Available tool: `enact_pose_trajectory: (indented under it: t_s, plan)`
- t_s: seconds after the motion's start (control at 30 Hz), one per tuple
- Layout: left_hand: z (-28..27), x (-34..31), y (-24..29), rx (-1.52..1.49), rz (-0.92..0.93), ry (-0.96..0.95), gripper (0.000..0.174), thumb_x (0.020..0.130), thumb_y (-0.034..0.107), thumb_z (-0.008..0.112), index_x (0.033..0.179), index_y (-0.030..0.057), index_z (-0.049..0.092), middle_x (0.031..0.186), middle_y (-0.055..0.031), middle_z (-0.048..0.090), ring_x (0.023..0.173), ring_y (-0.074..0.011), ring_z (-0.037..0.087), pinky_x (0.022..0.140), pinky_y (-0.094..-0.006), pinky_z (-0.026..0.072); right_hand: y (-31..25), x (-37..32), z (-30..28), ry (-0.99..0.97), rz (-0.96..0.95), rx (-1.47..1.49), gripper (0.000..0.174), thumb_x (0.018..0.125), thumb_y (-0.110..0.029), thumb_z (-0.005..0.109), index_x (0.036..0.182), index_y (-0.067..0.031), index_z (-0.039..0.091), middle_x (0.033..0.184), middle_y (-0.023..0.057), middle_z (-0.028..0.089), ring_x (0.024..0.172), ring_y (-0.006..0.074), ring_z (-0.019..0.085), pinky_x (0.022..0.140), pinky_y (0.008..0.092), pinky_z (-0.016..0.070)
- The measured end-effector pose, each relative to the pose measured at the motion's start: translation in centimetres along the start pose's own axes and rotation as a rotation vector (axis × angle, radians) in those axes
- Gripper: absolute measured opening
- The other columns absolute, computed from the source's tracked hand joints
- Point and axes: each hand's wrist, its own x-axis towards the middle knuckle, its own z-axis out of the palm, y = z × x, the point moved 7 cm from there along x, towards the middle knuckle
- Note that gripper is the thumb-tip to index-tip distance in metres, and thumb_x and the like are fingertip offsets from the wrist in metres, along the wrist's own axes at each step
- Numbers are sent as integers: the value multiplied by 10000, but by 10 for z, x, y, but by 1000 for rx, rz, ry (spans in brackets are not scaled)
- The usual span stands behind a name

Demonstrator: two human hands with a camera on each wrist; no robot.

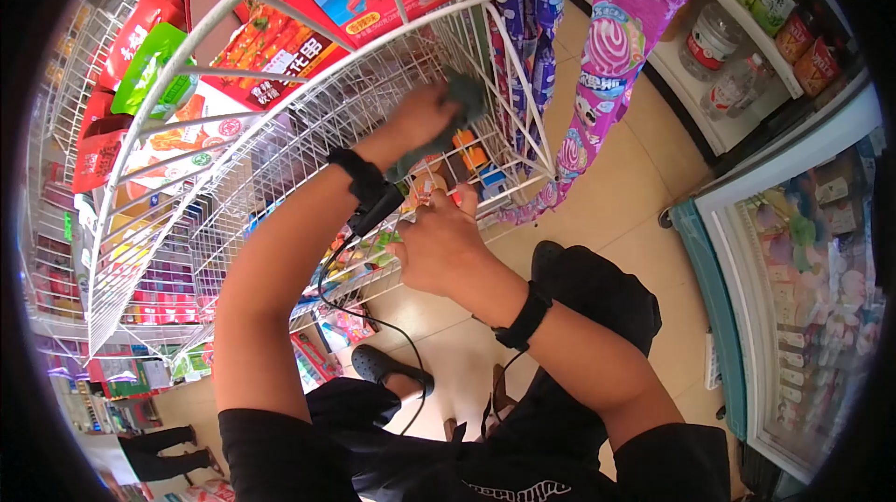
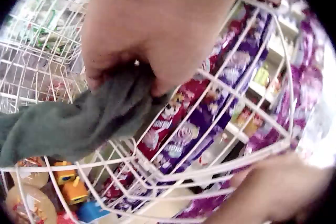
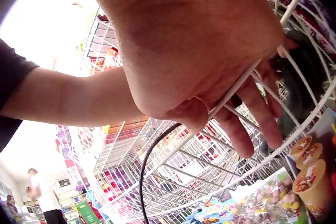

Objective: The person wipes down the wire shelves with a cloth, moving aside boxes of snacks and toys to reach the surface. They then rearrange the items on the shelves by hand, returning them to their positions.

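My left hand (image 1: 431,116) grips a grey-green cloth (image 1: 446,121) and holds it against the white wire rack (image 1: 308,101). In the left wrist view the cloth (image 2: 79,121) hangs bunched from the fingers of the left hand (image 2: 142,29) over the wire grid (image 2: 173,171). My right hand (image 1: 441,243) is lower on the rack, its fingers curled round a white wire at the basket's rim. The right wrist view shows the right hand (image 3: 210,66) with a wire (image 3: 247,79) running under its fingers.
Red snack bags (image 1: 280,40) fill the upper basket. Small orange and blue toys (image 2: 71,179) and round candy tubs (image 3: 310,171) lie in the lower one. Purple candy packs (image 1: 607,54) hang to the right. A freezer chest (image 1: 803,250) stands at right, a shelf with bottles (image 1: 714,45) behind.
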Motion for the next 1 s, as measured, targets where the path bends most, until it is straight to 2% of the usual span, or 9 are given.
enact_pose_trajectory:
  t_s: [0.17,0.33,0.4,0.6,0.73,0.8,0.83,0.9,1.0]
  plan:
    - [88,-7,24,91,358,-450,318,841,265,545,1013,0,582,1025,-189,530,926,-384,557,811,-444,454,0,-2,1,92,-25,-7,294,826,-330,542,832,-85,705,881,123,640,1026,274,481,929,564,193]
    - [80,-15,30,305,350,-450,270,827,217,544,1013,26,584,1029,-154,511,888,-343,573,758,-443,476,-5,-1,0,46,-19,-54,272,803,-324,567,810,-91,707,863,124,640,1011,283,491,911,555,201]
    - [80,-17,37,546,463,-434,253,803,183,550,1020,60,596,1021,-125,524,881,-321,585,747,-420,492,-3,-1,-2,78,-7,-41,271,807,-322,566,802,-90,707,852,125,638,1017,289,489,909,555,203]
    - [64,-39,34,513,764,-417,231,765,162,571,967,59,615,1000,-112,535,866,-310,588,737,-404,499,-2,-4,-1,171,-68,-14,288,826,-321,546,785,-80,699,848,117,637,1028,291,487,920,556,201]
    - [35,-40,25,253,564,-408,222,785,198,567,917,27,618,959,-152,551,866,-345,574,749,-431,481,-1,-4,-3,153,-72,-8,285,832,-314,541,789,-80,697,849,114,637,1041,285,482,930,555,197]
    - [5,-21,-9,230,198,-38,242,809,223,555,885,0,608,907,-194,562,878,-381,554,766,-461,453,-1,-2,-1,109,-46,-19,282,835,-310,535,804,-81,697,850,115,638,1057,282,476,944,556,187]
    - [5,-16,-11,231,199,-39,242,809,223,555,885,0,608,907,-194,562,878,-381,554,766,-461,453,-1,-2,-2,110,-45,-19,282,835,-310,535,804,-81,697,850,115,638,1057,282,476,944,556,187]
    - [-11,-9,-44,-127,-210,204,248,820,213,550,863,-27,597,865,-216,572,870,-403,542,773,-468,434,-1,-3,-1,88,-38,-13,277,833,-308,535,824,-85,699,866,123,638,1061,286,475,955,559,177]
    - [15,4,-20,-165,63,120,265,802,214,566,884,-37,591,906,-219,559,889,-405,533,785,-455,438,-2,-3,-2,115,-26,-24,275,829,-311,539,829,-90,703,888,134,639,1052,290,481,957,559,174]
